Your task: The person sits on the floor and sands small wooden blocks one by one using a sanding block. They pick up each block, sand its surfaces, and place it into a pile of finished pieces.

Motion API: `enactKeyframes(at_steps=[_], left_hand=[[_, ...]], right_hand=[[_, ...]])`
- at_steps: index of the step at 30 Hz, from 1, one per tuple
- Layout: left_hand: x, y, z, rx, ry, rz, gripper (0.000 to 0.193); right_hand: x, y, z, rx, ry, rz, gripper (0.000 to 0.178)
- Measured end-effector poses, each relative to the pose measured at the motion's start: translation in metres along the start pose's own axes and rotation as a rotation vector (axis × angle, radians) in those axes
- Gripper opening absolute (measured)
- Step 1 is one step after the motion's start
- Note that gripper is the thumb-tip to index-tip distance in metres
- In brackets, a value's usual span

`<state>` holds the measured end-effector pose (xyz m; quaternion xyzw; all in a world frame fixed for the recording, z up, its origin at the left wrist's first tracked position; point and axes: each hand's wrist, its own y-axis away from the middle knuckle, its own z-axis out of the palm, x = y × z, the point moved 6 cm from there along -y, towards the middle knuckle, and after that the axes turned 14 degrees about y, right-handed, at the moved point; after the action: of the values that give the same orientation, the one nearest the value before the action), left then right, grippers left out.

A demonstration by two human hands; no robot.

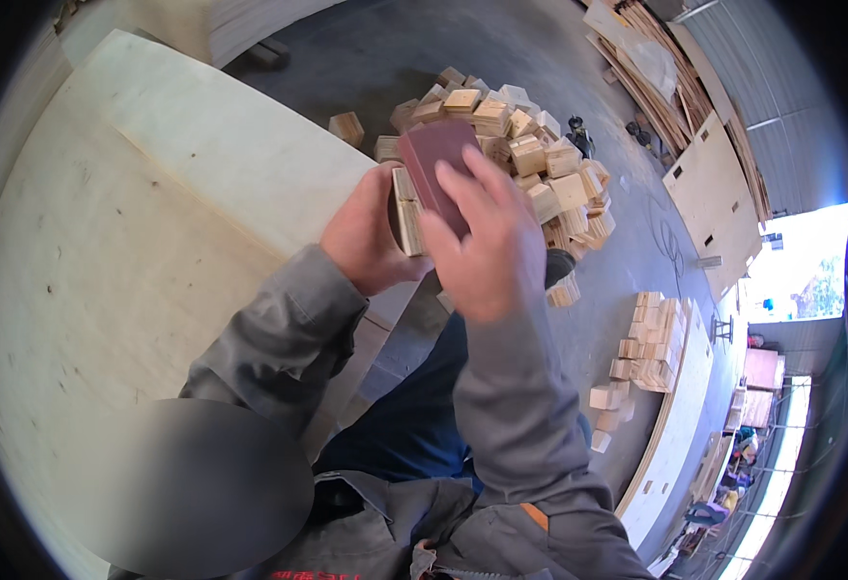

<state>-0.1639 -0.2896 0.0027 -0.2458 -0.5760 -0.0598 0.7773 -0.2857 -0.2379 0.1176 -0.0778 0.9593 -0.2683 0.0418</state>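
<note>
A layered wooden block (407, 215) sits in the left grip (361, 230), whose fingers and thumb are closed around it, in the air just off the edge of the pale wooden surface (143, 232). Against its right side lies a maroon block-shaped piece (441, 164), perhaps an abrasive pad. The right grip (489, 249) is partly open over that piece, fingers spread along its upper face; how firmly it is pressed I cannot tell. The left grip seems to clasp the wood so that it stays steady under the other hand, and the spread fingers probably share the pressure over the maroon face.

Beyond and to the right of both grips, a heap of wooden blocks (530, 155) lies on the grey floor (346, 58), loose rather than boxed, perhaps kept there within easy reach. Farther right and nearer the body stands a neater stack of blocks (651, 343). Well apart, at the far right, large panels (709, 198) lean by the wall.
</note>
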Motion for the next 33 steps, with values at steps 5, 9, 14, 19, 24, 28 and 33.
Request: enactKeyframes(at_steps=[5,9,14,19,24,28,33], left_hand=[[-0.003,0.004,0.001,-0.007,-0.068,-0.005,0.102],[-0.004,0.003,0.003,-0.027,-0.035,0.045,0.1],[-0.001,-0.004,0.003,-0.038,-0.08,0.067,0.106],[-0.002,-0.002,0.002,-0.036,0.029,-0.055,0.112],[0.008,0.003,-0.001,0.056,-0.139,0.062,0.094],[0.0,0.004,-0.001,0.066,-0.093,0.047,0.094],[0.007,0.002,-0.001,0.034,-0.09,-0.081,0.101]], right_hand=[[-0.021,0.079,-0.042,-0.084,-0.061,0.001,0.051],[-0.021,0.075,-0.044,-0.1,-0.073,-0.005,0.053],[-0.004,-0.011,0.004,-0.011,-0.028,0.004,0.044],[0.003,-0.023,0.015,-0.053,-0.003,0.041,0.043],[-0.013,0.053,-0.031,-0.047,-0.058,0.027,0.052],[-0.012,0.077,-0.047,-0.083,-0.081,0.045,0.052],[0.013,0.027,-0.013,-0.026,-0.086,0.053,0.048]])
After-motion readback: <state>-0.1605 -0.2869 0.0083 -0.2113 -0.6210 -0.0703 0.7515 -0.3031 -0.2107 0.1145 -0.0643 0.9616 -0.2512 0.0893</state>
